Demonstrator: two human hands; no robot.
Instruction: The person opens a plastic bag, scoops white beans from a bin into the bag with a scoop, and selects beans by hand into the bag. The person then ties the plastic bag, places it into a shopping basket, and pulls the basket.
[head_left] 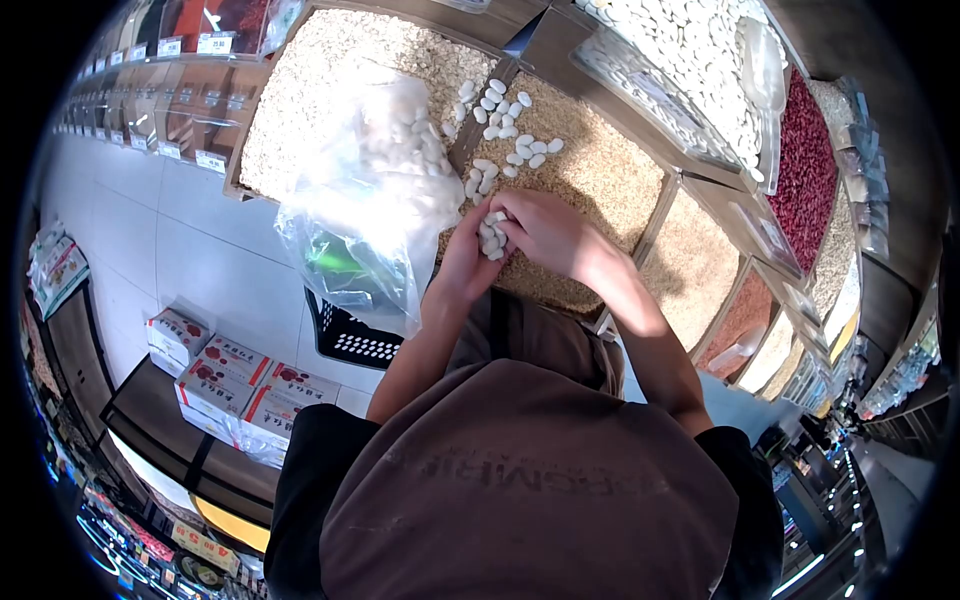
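My left hand [466,255] is cupped around a small heap of white beans [492,236] in front of my torso. Against it rests my right hand [545,228], its fingers bent over the beans from the right. Just left of my hands, a clear plastic bag [385,190] with white beans inside lies over a bin of pale flakes [330,60]. More loose white beans [500,115] are scattered on the bin of tan grain [590,145] and along the divider beyond my hands.
A large bin of white beans [690,50] with a clear scoop [763,75] is at the upper right, beside dark red beans [803,170]. A black basket [355,340] stands below the bag. Printed boxes [225,375] sit on a shelf at the lower left.
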